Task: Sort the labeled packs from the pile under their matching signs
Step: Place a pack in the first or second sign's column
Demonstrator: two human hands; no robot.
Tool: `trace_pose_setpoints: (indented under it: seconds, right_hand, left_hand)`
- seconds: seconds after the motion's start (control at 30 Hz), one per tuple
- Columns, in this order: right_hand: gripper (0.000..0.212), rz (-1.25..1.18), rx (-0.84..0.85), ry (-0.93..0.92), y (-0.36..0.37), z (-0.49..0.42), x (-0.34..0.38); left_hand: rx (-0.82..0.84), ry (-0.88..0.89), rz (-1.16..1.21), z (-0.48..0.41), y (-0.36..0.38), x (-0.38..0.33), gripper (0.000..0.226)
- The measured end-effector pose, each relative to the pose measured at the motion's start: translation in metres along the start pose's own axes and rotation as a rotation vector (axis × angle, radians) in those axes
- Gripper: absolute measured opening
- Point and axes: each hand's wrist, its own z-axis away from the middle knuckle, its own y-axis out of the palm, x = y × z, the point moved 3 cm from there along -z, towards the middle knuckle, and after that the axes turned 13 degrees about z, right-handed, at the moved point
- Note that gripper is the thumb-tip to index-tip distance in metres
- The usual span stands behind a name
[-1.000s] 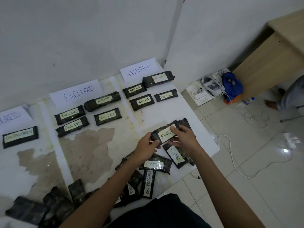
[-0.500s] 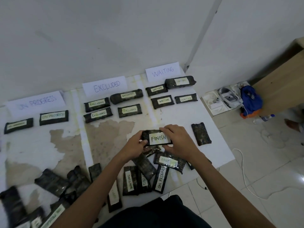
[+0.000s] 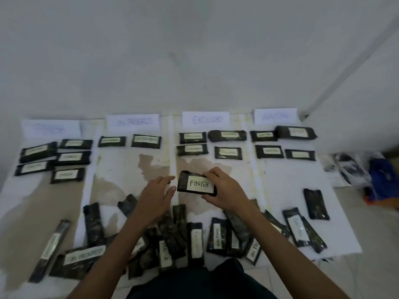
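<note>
Your right hand (image 3: 226, 190) pinches the FINISH pack (image 3: 196, 184) by its right end, thumb under the lower edge and fingers curled over the top, with the label facing you. Your left hand (image 3: 154, 197) sits at the pack's 9 o'clock with its fingers straight and spread, holding nothing. Whether its thumb tip touches the pack's edge cannot be told.

The pack is held over the sheet (image 3: 280, 190), with the pile (image 3: 194, 240) at its 6 o'clock and the EXCLUDED sign (image 3: 205, 119) at its 12. The ON PROGRESS sign (image 3: 132, 121) is at 11 and the WAITING sign (image 3: 275, 116) at 1. The left sign (image 3: 51, 128), at 10, is too blurred to read. Sorted packs (image 3: 71, 157) lie below the signs: five under the left sign, two under ON PROGRESS, and four under each of the others. A lone pack (image 3: 316, 203) lies at 3 o'clock with no label showing.
</note>
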Motion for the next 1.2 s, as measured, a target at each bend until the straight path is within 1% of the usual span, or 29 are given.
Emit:
trace_pose_setpoints:
  seconds: [0.07, 0.17, 0.37, 0.43, 0.5, 0.6, 0.73, 0.97, 1.07, 1.2]
  right_hand:
    - [0.068, -0.008, 0.012, -0.046, 0.004, -0.016, 0.026]
    - [0.068, 0.008, 0.038, -0.113, 0.012, -0.037, 0.066]
    - [0.064, 0.079, 0.057, -0.230, 0.034, -0.081, 0.146]
    - [0.064, 0.112, 0.052, -0.249, 0.042, -0.094, 0.172]
    - [0.064, 0.126, 0.054, -0.254, 0.050, -0.106, 0.196]
    - [0.064, 0.151, 0.099, -0.267, 0.065, -0.126, 0.234]
    - [0.061, 0.164, 0.135, -0.297, 0.087, -0.154, 0.285]
    - [0.059, 0.177, 0.180, -0.337, 0.135, -0.210, 0.374]
    - [0.061, 0.195, 0.185, -0.352, 0.156, -0.239, 0.404]
    - [0.060, 0.232, 0.185, -0.367, 0.185, -0.275, 0.432]
  left_hand:
    - [-0.045, -0.019, -0.020, 0.009, -0.024, 0.022, 0.066]
    - [-0.110, -0.061, -0.044, 0.024, -0.057, 0.050, 0.052]
    - [-0.238, -0.150, -0.037, 0.060, -0.116, 0.114, 0.042]
    - [-0.286, -0.194, -0.025, 0.072, -0.132, 0.137, 0.034]
    - [-0.305, -0.212, -0.022, 0.083, -0.146, 0.158, 0.032]
    - [-0.335, -0.244, -0.035, 0.099, -0.168, 0.192, 0.036]
    - [-0.385, -0.331, -0.033, 0.113, -0.194, 0.238, 0.042]
    - [-0.389, -0.441, -0.063, 0.119, -0.226, 0.318, 0.057]
    - [-0.370, -0.483, -0.095, 0.118, -0.232, 0.343, 0.063]
    - [-0.430, -0.509, -0.106, 0.119, -0.238, 0.368, 0.065]
